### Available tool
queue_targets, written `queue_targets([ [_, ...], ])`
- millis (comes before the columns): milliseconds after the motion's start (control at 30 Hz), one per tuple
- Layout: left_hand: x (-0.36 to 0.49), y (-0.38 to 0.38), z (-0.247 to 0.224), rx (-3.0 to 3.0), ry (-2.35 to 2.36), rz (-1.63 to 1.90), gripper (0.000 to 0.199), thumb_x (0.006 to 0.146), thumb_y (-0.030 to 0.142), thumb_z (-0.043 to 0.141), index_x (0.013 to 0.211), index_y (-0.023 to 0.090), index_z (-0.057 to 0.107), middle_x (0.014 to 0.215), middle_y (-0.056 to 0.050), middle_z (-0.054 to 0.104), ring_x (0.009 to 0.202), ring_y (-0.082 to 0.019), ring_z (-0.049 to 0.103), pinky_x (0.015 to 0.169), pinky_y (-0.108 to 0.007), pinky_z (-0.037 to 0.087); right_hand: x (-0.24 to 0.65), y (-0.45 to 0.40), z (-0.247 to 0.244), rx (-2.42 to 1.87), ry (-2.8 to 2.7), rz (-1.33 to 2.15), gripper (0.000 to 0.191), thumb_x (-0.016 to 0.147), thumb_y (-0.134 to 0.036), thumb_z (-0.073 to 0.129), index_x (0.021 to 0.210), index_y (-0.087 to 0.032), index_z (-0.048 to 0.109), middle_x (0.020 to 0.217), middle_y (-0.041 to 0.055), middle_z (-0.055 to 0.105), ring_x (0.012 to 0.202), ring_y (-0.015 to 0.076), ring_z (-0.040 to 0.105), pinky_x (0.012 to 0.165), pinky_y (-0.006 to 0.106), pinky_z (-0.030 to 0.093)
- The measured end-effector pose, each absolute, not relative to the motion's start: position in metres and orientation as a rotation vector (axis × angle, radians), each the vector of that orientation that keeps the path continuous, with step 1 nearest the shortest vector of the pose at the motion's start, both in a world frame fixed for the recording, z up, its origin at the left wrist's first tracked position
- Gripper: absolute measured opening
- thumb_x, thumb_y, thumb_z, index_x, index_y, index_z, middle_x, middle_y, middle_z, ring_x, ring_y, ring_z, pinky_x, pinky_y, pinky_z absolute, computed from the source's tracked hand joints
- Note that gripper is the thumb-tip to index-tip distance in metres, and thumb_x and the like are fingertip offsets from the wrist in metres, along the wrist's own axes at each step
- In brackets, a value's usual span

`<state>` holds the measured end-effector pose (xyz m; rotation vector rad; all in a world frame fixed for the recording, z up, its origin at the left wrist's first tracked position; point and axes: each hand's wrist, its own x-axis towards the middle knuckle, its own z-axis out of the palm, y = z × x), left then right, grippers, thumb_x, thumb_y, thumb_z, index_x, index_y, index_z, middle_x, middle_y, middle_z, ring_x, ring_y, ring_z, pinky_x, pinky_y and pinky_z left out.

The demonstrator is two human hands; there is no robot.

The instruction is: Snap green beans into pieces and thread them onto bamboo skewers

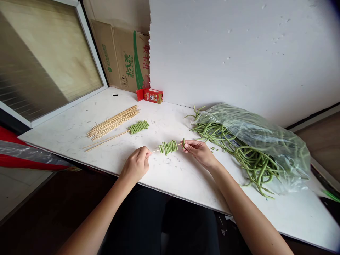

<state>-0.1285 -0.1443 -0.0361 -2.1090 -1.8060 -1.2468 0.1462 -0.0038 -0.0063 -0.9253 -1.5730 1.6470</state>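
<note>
My left hand [136, 163] is closed around a thin wooden skewer [155, 151] near the table's front edge. Several cut green bean pieces [168, 147] are threaded crosswise along the skewer. At its right end, my right hand [198, 152] pinches a single short bean piece [183, 143] right by the tip; whether the tip has pierced it I cannot tell. Behind my left hand lies a finished-looking bean skewer [138, 127], its bare stick pointing left. A bundle of bare skewers [113, 122] rests farther back.
Long green beans [255, 161] spill from a clear plastic bag [255, 124] on the right of the white table [170, 184]. A small red box [153, 96] and a large cardboard carton [124, 56] stand at the back. A framed glass panel [53, 53] is at the left.
</note>
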Motion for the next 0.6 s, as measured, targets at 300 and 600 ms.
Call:
queue_targets([
  [300,-0.1282,-0.1443,-0.0356,-2.109,-1.804,-1.247,0.015,0.103,0.014,0.049,0.092,0.023,0.053,0.081,-0.001,0.066,0.075,-0.018,0.067,0.068,-0.028,0.051,0.1448,-0.0029,-0.0123,-0.891,-1.508,1.737,0.034,0.075,-0.048,0.093,0.092,-0.023,0.079,0.096,0.0045,0.079,0.082,0.0176,0.071,0.078,0.034,0.058],
  [600,-0.1292,-0.1436,-0.0367,-2.097,-1.782,-1.226,0.014,0.104,0.016,0.050,0.092,0.023,0.054,0.080,-0.001,0.066,0.074,-0.018,0.068,0.069,-0.028,0.051,0.1425,-0.0060,-0.0088,-0.876,-1.312,1.906,0.039,0.070,-0.043,0.097,0.096,-0.021,0.080,0.104,0.0079,0.083,0.097,0.0219,0.079,0.092,0.034,0.063],
])
